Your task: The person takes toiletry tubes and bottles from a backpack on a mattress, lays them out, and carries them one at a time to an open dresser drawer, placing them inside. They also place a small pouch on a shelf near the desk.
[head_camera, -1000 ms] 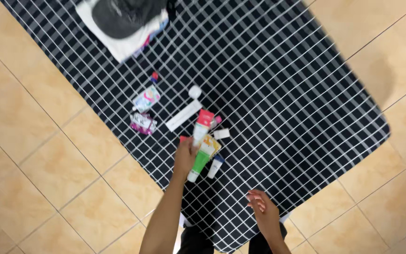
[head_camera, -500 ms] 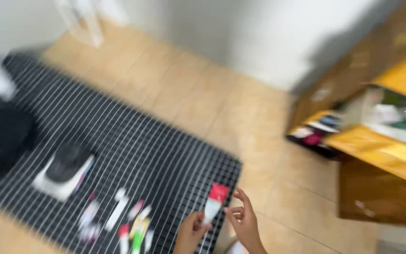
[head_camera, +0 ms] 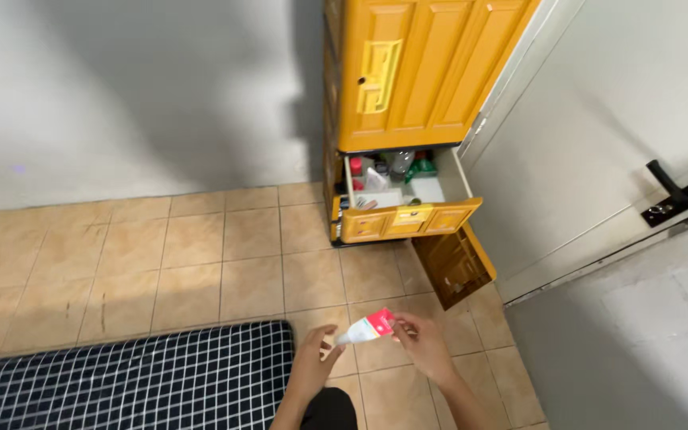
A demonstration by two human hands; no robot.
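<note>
Together both hands, left (head_camera: 318, 362) and right (head_camera: 422, 344), pinched the small white-and-red squeeze tube (head_camera: 366, 327) at opposite ends, keeping it level above the tan tiled floor (head_camera: 201, 263).

Tiled floor (head_camera: 201, 263) – checked mat (head_camera: 121, 382), yellow cabinet (head_camera: 408, 80)

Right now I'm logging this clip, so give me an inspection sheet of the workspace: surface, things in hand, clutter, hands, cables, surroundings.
Surface: beige tiled floor; black mat with white grid at lower left.
Things in hand: small white tube with red end, held between both hands.
Clutter: bottles and packets inside the open orange drawer.
Hands: left hand at the white end; right hand at the red end.
Cables: nothing seen.
Surroundings: orange plastic cabinet, grey wall, white door with black handle.
</note>
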